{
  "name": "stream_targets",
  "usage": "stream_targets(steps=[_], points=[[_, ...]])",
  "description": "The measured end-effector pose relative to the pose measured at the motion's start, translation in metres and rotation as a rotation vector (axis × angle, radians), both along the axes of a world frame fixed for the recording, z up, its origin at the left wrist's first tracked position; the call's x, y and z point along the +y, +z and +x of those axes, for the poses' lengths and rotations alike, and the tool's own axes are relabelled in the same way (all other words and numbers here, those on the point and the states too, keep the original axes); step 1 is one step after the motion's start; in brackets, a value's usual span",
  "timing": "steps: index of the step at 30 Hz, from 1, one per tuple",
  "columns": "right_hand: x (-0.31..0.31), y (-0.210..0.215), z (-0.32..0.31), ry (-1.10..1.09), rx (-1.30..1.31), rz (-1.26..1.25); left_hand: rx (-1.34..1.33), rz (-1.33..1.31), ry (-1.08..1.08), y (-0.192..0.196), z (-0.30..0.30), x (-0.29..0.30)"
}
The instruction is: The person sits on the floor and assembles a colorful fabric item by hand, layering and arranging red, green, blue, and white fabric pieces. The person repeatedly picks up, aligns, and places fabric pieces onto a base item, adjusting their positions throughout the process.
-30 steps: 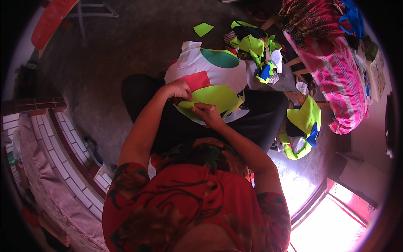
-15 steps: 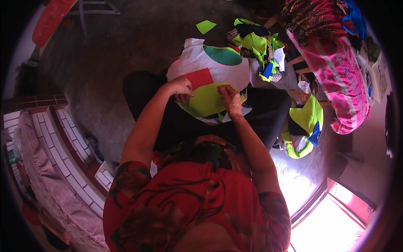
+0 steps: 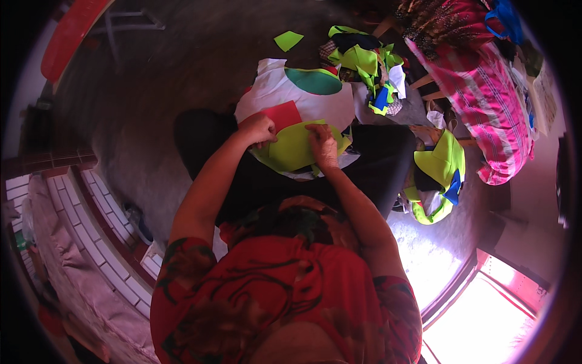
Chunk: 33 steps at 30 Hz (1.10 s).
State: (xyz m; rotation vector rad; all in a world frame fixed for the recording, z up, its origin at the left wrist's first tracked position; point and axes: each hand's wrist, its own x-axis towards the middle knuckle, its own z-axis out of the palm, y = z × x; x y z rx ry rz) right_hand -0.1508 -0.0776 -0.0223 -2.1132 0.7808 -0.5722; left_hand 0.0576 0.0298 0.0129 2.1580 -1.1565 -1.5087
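Note:
A lime-green fabric piece point(image 3: 290, 150) lies across my lap on top of a white cloth point(image 3: 270, 88). My left hand point(image 3: 259, 129) has its fingers closed at the left edge of the lime piece. My right hand point(image 3: 323, 145) pinches its upper edge toward the right, knuckles up. Part of a red fabric piece point(image 3: 284, 115) shows between the lime piece and the white cloth, close to my left hand. Farther off, a dark green rounded patch point(image 3: 315, 82) with a lime rim lies over the white cloth. My fingers hide what is directly beneath them.
Lime, blue and white fabric scraps point(image 3: 364, 64) are heaped at the far right, with another heap point(image 3: 439, 173) beside my right knee. A single lime scrap point(image 3: 288, 40) rests on the floor. Pink checked cloth point(image 3: 479, 109) drapes at the right; white-tiled steps point(image 3: 91, 236) stand left.
The view has shifted a little, moving the scene slightly left. My right hand sits slightly lower over the lime piece, and my left hand is a little nearer the red piece.

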Motion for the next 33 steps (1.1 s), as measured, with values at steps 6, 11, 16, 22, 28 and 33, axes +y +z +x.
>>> stream_targets(steps=[6,11,16,22,28,33], points=[[0.007,-0.012,-0.003,0.075,0.119,-0.099,-0.149,-0.084,-0.059,-0.012,-0.003,-0.003],[0.000,-0.022,0.001,0.116,0.129,-0.007,-0.207,-0.100,-0.093,-0.017,-0.003,-0.005],[0.003,0.011,-0.001,0.029,0.112,0.064,-0.202,-0.053,-0.094,-0.018,0.001,-0.007],[-0.022,0.140,-0.040,-0.006,-0.215,0.145,-0.105,-0.149,-0.084,-0.030,0.007,0.000],[-0.077,0.204,-0.150,-0.423,-0.228,-0.340,0.087,-0.110,0.052,-0.030,0.007,0.002],[-0.118,0.202,-0.256,-1.033,-0.198,-0.443,0.066,-0.135,0.057,-0.032,0.007,0.001]])
